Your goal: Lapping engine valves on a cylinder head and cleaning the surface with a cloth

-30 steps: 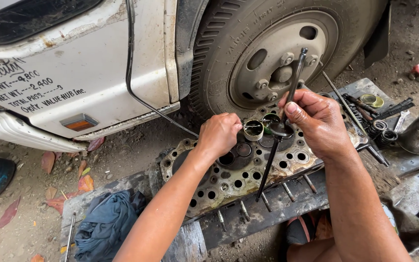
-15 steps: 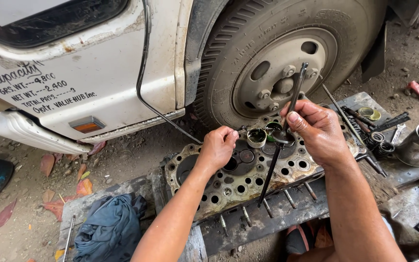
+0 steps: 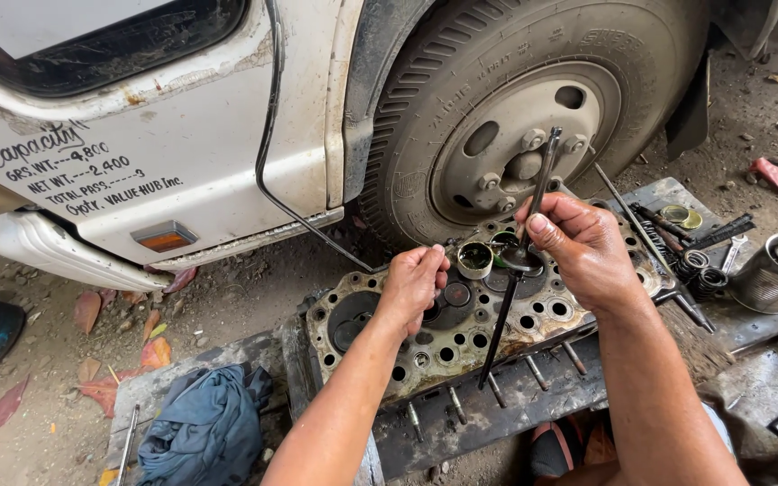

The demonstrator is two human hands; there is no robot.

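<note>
White truck door [image 3: 182, 153], orange marker lamp [image 3: 165, 238], blue-grey rag [image 3: 204, 427], rusty brown-grey cylinder head [image 3: 461, 328], dusty grey wheel [image 3: 520, 144].

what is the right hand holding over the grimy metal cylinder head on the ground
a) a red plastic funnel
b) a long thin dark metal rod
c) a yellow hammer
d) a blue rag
b: the right hand grips a long thin dark metal rod that slants down across the grimy metal cylinder head, while the left hand rests on the head's top face nearby.
</note>
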